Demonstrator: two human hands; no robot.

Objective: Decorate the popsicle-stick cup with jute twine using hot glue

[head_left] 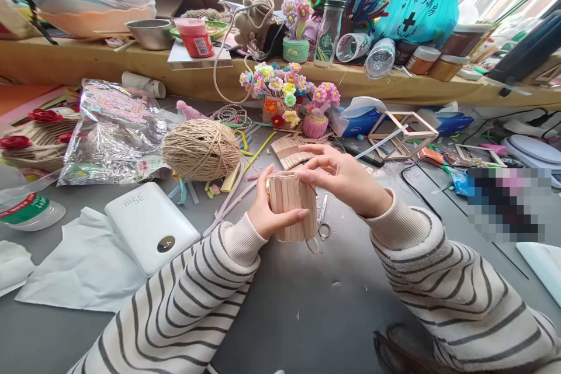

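Observation:
A small round cup of upright wooden craft sticks point(287, 210) is gripped in my left hand point(269, 210), the thumb lying across its front. Twine shows along its upper rim, and a loose loop hangs at its lower right. At that rim is my right hand point(337, 178), thumb and fingers bent close together; whatever is between the fingertips is too small to make out. To the left sits a large ball of jute twine point(201, 149), from which a thin strand reaches toward the cup. Scissors point(323, 219) lie on the table just behind the cup, partly hidden.
A white power bank point(151, 227) and white tissue point(79, 263) lie at the left. Behind my hands are a flat panel of sticks point(289, 152), a stick frame point(403, 134) and yarn flowers point(280, 85). A cluttered shelf point(175, 73) runs along the back.

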